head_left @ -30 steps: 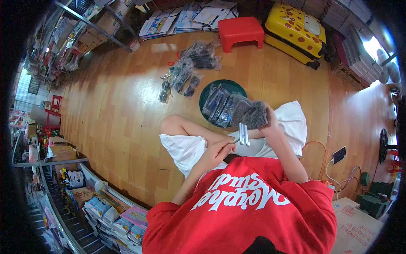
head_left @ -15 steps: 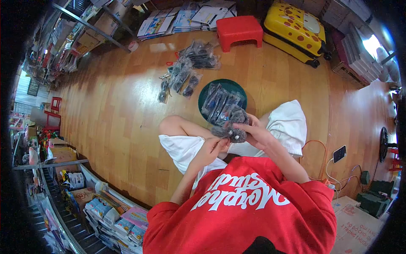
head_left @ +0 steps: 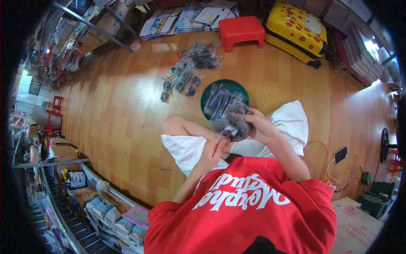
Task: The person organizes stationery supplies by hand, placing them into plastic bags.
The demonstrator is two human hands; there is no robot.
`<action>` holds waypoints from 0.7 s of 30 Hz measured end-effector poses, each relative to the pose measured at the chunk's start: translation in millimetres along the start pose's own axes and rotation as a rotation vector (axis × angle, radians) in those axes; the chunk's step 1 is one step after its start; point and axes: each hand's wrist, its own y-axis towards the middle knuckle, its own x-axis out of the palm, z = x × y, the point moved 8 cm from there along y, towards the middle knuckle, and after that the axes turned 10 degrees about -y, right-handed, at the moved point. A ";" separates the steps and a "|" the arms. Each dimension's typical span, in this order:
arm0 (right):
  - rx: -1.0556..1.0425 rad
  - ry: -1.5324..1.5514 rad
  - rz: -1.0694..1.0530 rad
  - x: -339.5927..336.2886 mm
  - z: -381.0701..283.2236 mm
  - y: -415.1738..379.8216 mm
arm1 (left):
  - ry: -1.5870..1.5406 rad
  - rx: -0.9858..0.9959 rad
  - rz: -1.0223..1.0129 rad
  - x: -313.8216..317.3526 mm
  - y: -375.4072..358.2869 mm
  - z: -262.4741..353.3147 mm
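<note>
A grey fluffy plush item (head_left: 237, 123) with small pale and dark parts is held over my lap, close in front of a dark green round basket (head_left: 205, 111). My right hand (head_left: 263, 127) grips its right side, fingers closed on the fluff. At its lower edge my left hand (head_left: 212, 151) is closed in a pinch on the item; the exact part between the fingertips is hidden. Inside the basket lie several clear plastic packets (head_left: 222, 99) with dark contents, partly covered by the plush item.
Bagged sunglasses (head_left: 189, 82) and other dark packets (head_left: 203, 55) lie on the wooden floor ahead. Beyond are a red stool (head_left: 241, 31), a yellow suitcase (head_left: 296, 31) and stacked booklets (head_left: 186, 19). A phone (head_left: 340, 155) with cables is at right; a goods shelf (head_left: 114, 220) at left.
The plush item has turned in my hands, showing more of its pale and dark parts. My right hand has shifted its hold slightly. My left hand stays at the lower edge.
</note>
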 end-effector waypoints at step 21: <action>-0.935 -1.265 0.026 44.6 -14.0 -31.0 | -1.141 -0.606 0.025 30.6 -28.3 -33.4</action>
